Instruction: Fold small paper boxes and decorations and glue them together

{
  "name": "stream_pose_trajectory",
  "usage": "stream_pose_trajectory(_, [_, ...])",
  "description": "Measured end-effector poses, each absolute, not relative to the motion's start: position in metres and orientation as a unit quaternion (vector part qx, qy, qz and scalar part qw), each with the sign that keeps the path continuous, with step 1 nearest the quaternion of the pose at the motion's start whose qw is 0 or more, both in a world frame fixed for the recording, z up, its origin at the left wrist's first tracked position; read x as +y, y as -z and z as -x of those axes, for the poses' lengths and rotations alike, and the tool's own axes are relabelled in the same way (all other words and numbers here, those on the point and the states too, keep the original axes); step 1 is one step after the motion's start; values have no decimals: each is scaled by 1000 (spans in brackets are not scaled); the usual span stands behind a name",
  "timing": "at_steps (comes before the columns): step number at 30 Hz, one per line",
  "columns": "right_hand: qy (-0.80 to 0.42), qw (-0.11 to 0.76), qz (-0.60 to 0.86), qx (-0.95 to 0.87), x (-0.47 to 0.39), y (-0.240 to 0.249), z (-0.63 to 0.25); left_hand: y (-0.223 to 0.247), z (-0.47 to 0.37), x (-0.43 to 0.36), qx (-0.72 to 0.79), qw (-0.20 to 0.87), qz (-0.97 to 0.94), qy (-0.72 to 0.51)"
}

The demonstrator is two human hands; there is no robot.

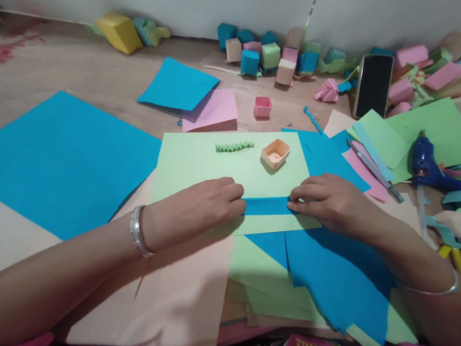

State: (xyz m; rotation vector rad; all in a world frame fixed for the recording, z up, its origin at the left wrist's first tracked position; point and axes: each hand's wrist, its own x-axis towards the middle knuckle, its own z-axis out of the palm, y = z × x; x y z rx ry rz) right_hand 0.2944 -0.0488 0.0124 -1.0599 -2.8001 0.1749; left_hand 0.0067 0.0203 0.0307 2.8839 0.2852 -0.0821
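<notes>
A folded blue paper strip (267,206) lies across a pale green sheet (199,165). My left hand (216,198) is closed at the strip's left end, its fingertips curled down and partly hidden. With thumb and fingers, my right hand (325,200) pinches the strip's right end. Just beyond the strip, on the same green sheet, are a zigzag-folded green paper strip (235,146) and a small open peach paper box (275,154). A small pink paper box (262,107) stands farther back.
Blue sheets (70,164) spread on the left. Several folded paper cubes (250,62) line the wall. To the right are a phone (374,86), a blue glue gun (427,158), a grey cutter knife (376,169) and heaped paper pieces. Peach paper (188,288) lies in front.
</notes>
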Motion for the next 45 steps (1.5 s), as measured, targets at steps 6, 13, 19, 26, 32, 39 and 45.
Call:
stream_pose_trajectory(6, [-65, 66, 388, -917, -56, -17, -286, -30, -5, 28, 120, 158, -980, 31])
stream_pose_trajectory(13, [-40, 88, 383, -919, -58, -8, -287, -31, 3, 42, 118, 273, -954, 23])
stream_pose_trajectory(19, [-20, 81, 377, -922, -57, -9, -287, -35, 4, 40, 102, 270, -957, 30])
stream_pose_trajectory(26, [-14, 78, 379, -922, -56, -8, -287, -35, 2, 38, 119, 191, -974, 0])
stream_pose_trajectory(32, [-26, 80, 383, -920, -56, -5, -288, -30, 0, 39, 213, 147, -966, -19])
stream_pose_trajectory(39, [-31, 80, 388, -918, -57, -9, -286, -27, 2, 44, 193, 213, -957, -22])
stream_pose_trajectory(45, [-17, 82, 383, -920, -58, -10, -284, -27, 3, 43, 182, 215, -959, -26])
